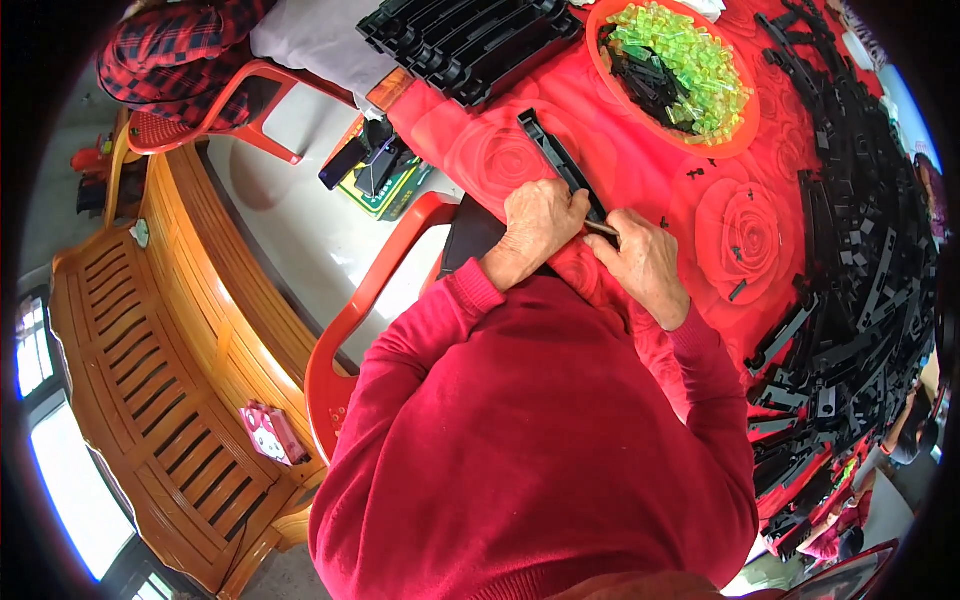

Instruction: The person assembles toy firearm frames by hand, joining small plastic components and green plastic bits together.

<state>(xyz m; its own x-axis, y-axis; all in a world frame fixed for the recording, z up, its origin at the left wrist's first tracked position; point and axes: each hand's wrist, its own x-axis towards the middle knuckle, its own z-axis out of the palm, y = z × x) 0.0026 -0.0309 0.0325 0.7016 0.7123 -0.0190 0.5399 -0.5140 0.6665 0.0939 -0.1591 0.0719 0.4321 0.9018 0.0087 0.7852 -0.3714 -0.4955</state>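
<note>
A long, narrow black plastic part [553, 150] lies slanted over the rose-patterned red tablecloth [485, 150]. My left hand [538, 215] is closed round its near half, so the far end sticks out beyond my fingers. In my right hand [645, 262], just to the right, is a thin rod-like tool [600, 228], pinched between the fingers. Its tip points left at the part's near end; whether they touch is hard to make out. Several tiny black pieces [697, 174] are scattered on the cloth to the right of my hands.
An orange basin [738, 148] of yellow-green translucent pieces and black bits stands at the far right. Grooved black parts [470, 45] are stacked at the far edge. Loose black parts [860, 260] heap along the right. A red chair [325, 370], wooden bench [165, 370] and seated person [180, 60] are left.
</note>
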